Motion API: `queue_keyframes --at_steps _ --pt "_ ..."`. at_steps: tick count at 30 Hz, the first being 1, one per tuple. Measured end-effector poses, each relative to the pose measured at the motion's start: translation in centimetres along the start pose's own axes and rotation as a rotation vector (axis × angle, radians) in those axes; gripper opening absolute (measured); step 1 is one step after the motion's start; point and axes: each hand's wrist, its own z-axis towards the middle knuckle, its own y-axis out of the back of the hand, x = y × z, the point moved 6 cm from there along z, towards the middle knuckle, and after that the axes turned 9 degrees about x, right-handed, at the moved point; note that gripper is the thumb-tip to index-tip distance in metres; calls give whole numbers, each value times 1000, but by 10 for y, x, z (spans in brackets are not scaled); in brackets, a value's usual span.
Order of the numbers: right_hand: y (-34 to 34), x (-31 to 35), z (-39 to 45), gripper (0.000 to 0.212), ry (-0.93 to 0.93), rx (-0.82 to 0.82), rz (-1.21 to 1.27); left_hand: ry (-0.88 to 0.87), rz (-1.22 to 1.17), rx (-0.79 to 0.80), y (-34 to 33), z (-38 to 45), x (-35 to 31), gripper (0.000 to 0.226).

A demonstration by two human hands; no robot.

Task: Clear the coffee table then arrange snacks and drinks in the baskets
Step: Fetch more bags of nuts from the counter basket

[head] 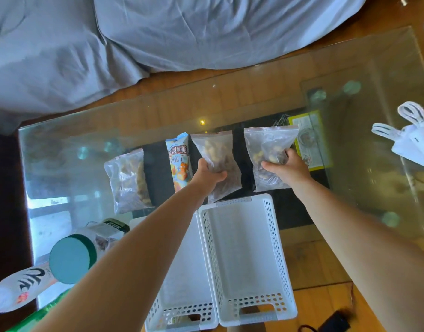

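Note:
My left hand point(209, 172) grips a clear zip bag of nuts point(215, 149) above the glass coffee table point(254, 92). My right hand point(286, 166) grips a second clear zip bag of snacks point(268, 142) just to the right. Both bags are just beyond the far end of an empty white perforated basket point(246, 255). A second white basket point(184, 295) stands against its left side, partly hidden by my left forearm. A third zip bag point(127, 180) and a blue snack packet point(179, 159) lie on the glass to the left.
A jar with a teal lid point(69, 257), a white printed packet point(21, 288) and a green item sit at the near left. White folded items point(412, 137) lie at the right. A yellow-edged box point(311, 140) shows under the glass. A grey-covered sofa point(110, 44) stands beyond.

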Motion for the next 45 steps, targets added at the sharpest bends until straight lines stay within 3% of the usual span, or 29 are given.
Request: queue_keyframes --at_steps 9,15,19,30,35,39,45 --pt "-1 -2 3 62 -22 48 29 -39 179 73 -8 0 4 28" --pt "4 -1 0 59 -16 41 -13 -21 208 104 -12 -6 -2 46" --pt "5 2 -2 51 -2 58 -49 -5 192 121 -10 -10 -3 69" --pt "8 -12 -5 53 -31 56 -29 8 7 120 -14 -7 13 73" --pt "17 -3 -27 67 -28 -30 -48 -55 59 75 -3 -31 11 68" --pt "18 20 -57 65 28 -62 -77 -128 -147 67 17 -78 18 66" --pt "-16 58 -131 47 85 102 36 -117 -224 28 57 -172 38 37"
